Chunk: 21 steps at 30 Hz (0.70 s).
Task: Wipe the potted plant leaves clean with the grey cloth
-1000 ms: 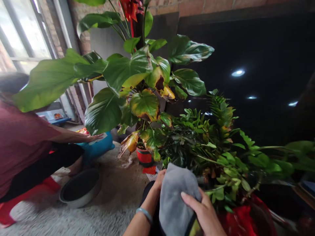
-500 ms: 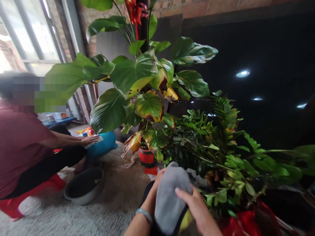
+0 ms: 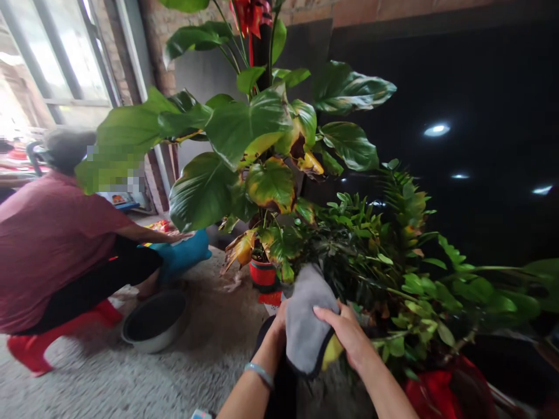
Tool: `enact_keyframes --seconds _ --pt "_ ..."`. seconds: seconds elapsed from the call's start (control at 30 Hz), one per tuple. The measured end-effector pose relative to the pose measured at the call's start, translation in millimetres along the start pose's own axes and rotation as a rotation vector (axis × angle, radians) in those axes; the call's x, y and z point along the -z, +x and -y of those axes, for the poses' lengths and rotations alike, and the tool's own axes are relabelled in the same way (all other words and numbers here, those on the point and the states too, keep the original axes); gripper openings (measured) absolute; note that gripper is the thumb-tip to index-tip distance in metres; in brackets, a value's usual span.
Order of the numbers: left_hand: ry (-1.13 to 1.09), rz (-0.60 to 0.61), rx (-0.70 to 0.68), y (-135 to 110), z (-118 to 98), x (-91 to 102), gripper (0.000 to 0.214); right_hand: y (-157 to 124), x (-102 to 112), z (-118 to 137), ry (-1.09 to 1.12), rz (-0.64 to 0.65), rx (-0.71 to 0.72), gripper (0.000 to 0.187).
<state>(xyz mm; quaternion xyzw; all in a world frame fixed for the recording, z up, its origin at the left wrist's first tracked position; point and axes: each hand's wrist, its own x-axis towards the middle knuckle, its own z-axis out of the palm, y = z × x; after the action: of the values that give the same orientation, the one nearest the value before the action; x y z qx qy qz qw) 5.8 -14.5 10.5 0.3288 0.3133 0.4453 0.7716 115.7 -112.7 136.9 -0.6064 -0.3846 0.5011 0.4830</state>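
Note:
A grey cleaning cloth (image 3: pixel 309 323) with a dark edge and a yellow underside is bunched between my two hands, low in the middle of the view. My left hand (image 3: pixel 282 317), with a pale bangle on its wrist, grips the cloth from the left; most of its fingers are hidden behind it. On the other side my right hand (image 3: pixel 347 334) pinches it, thumb pressed on the grey face and fingers underneath. Just beyond the cloth is a mass of dark green leaves (image 3: pixel 349 250). Whether a leaf lies inside the folds, I cannot tell.
A tall broad-leaved plant (image 3: pixel 248 125) rises ahead from a red pot (image 3: pixel 264 275). To the left a person (image 3: pixel 65 233) sits on a red stool (image 3: pixel 65 337), a hand on a blue bag (image 3: pixel 186 256). Between us stands a grey basin (image 3: pixel 155 326). Red wrapping (image 3: pixel 445 390) lies at lower right.
The cloth has shifted slightly up, and its upper end now reaches farther into the leaves. More of its yellow side shows. The seated person has leaned forward over the blue bag.

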Motion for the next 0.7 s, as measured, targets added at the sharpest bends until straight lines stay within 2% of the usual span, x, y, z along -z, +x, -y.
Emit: enact_keyframes --seconds 0.07,0.1,0.2,0.3,0.37,0.4,0.47,0.53,0.6,0.63,0.7 --pt "0.030 -0.045 0.008 -5 0 2.2 0.007 -17 12 -5 -0.034 -0.012 -0.014 0.044" --pt "0.029 -0.071 0.011 -7 1 1.6 0.010 -26 20 0 -0.031 -0.014 0.019 0.045" --pt "0.021 -0.131 0.005 -10 4 -6.0 0.012 -41 39 38 0.027 -0.100 0.237 0.043" --pt "0.020 -0.145 0.009 -8 7 -14.6 0.015 -26 42 71 0.094 -0.324 0.512 0.040" --pt "0.037 -0.149 0.015 -8 8 -17.3 0.017 -5 35 69 0.098 -0.376 0.576 0.040" --pt "0.044 -0.143 0.010 -7 8 -17.5 0.017 4 30 59 0.087 -0.341 0.534 0.040" --pt "0.050 -0.129 -0.003 -8 7 -16.6 0.016 14 23 28 0.047 -0.194 0.336 0.038" --pt "0.047 -0.130 -0.005 -9 5 -14.8 0.015 9 24 -7 0.009 -0.111 0.117 0.037" --pt "0.048 -0.145 0.034 -10 2 -13.4 0.014 -10 36 -30 -0.007 -0.169 -0.004 0.040" --pt "0.047 -0.147 0.052 -10 1 -13.0 0.013 -21 45 -32 0.001 -0.223 -0.032 0.044" --pt "0.034 -0.140 0.069 -12 -2 -12.9 0.015 -40 65 -18 0.055 -0.342 -0.030 0.052"
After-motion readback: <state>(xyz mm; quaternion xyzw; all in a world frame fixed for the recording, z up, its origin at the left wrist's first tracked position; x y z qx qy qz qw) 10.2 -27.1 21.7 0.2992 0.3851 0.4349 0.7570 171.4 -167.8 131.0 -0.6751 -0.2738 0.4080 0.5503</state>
